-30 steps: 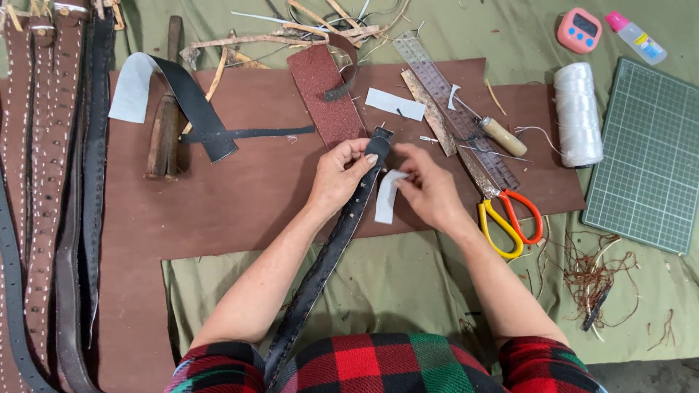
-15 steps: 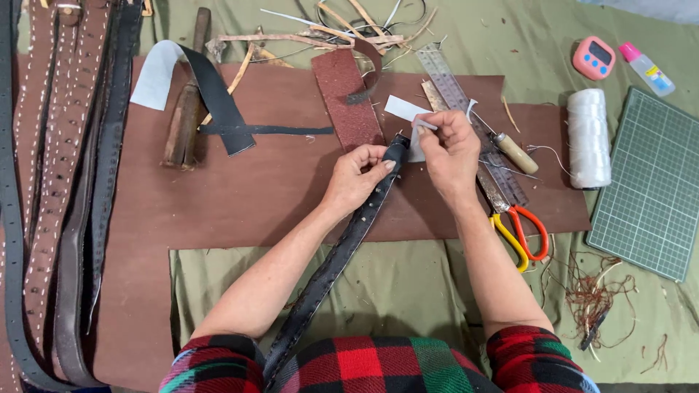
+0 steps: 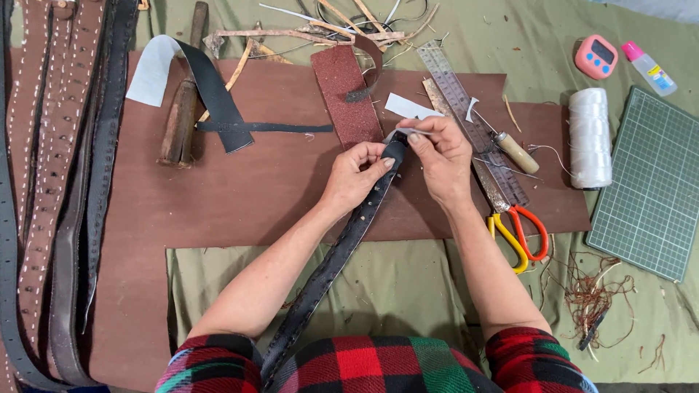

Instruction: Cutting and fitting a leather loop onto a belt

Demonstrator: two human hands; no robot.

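Observation:
A long black leather belt [image 3: 331, 262] runs from my lap up to the middle of the brown board [image 3: 218, 196]. My left hand [image 3: 353, 178] grips the belt just below its far end. My right hand [image 3: 440, 156] pinches that far end, with a thin white strip [image 3: 408, 132] between thumb and fingers. Both hands meet over the board beside a red-brown sanding strip [image 3: 344, 94].
Several brown and black belts [image 3: 51, 182] lie along the left. A wooden-handled tool [image 3: 182, 120], a black strap with white backing [image 3: 207, 87], a ruler [image 3: 466, 109], an awl [image 3: 513, 149], orange-yellow scissors [image 3: 520, 233], white thread spool [image 3: 590, 138], green cutting mat [image 3: 652, 182], pink timer [image 3: 595, 57] and glue bottle [image 3: 648, 67] surround the board.
My right hand rose from the belt's side to its far end, and the white strip went with it. The left hand slid a little further along the belt.

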